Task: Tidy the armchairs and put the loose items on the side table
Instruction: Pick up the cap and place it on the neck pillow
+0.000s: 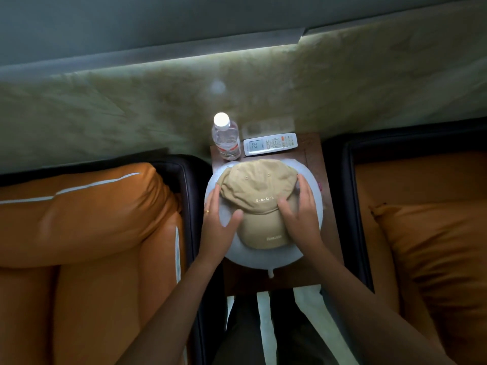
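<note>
A tan cap lies on a round grey neck pillow, which sits on the dark wooden side table between two orange armchairs. My left hand rests flat on the pillow's left side, fingers beside the cap's edge. My right hand lies with straight fingers on the cap's right side, near the brim. A clear water bottle with a white lid stands at the table's back left. A white remote control lies flat behind the pillow.
The left armchair has an orange cushion with white piping and a dark frame. The right armchair holds a loose orange cushion. A mottled green-beige wall runs behind the table. My legs stand on the pale floor below.
</note>
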Demonstrator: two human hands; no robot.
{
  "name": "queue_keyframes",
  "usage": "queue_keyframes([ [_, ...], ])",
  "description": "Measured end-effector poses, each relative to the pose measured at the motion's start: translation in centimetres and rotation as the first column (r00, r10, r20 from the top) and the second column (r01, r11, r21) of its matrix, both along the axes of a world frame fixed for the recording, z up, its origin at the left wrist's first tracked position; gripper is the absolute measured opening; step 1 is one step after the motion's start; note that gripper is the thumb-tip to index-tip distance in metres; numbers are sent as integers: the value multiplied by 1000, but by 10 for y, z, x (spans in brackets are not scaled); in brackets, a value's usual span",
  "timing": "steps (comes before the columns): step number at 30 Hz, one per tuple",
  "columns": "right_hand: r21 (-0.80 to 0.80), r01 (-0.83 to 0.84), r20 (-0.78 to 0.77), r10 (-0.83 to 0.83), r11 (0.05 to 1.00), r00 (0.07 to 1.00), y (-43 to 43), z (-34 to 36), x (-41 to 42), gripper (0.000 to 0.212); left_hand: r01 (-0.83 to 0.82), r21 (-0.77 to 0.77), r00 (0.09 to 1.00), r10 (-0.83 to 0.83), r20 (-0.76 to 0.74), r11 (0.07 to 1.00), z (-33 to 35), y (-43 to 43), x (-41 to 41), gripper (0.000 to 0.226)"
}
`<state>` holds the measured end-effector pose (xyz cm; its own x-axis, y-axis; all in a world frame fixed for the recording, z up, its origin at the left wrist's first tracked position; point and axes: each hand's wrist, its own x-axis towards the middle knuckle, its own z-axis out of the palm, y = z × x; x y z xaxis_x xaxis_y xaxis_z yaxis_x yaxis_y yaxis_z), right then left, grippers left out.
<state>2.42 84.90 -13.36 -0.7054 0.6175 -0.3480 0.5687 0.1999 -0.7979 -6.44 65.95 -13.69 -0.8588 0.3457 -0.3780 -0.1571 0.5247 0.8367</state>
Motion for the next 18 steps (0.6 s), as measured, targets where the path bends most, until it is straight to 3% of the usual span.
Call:
queue_keyframes([
  [4, 73, -115, 95, 108, 991, 990, -14, -2, 40, 67, 26, -70, 1000, -24, 19, 997, 13, -14, 35, 68],
  [9, 40, -63, 163, 55, 997, 985, -39, -2, 87, 54, 88, -89, 994, -82, 73, 992, 23, -31, 76, 57],
  [14, -67, -25, 227, 39, 997, 973, -59, -4, 133, 48, 183, -6, 978, -181, 103, 983, 31, -40, 103, 48],
  [18, -20, -74, 384, 76, 997, 920, -79, 5, 180, 57, 153, -22, 967, -145, 208, 988, 46, -42, 117, 42],
])
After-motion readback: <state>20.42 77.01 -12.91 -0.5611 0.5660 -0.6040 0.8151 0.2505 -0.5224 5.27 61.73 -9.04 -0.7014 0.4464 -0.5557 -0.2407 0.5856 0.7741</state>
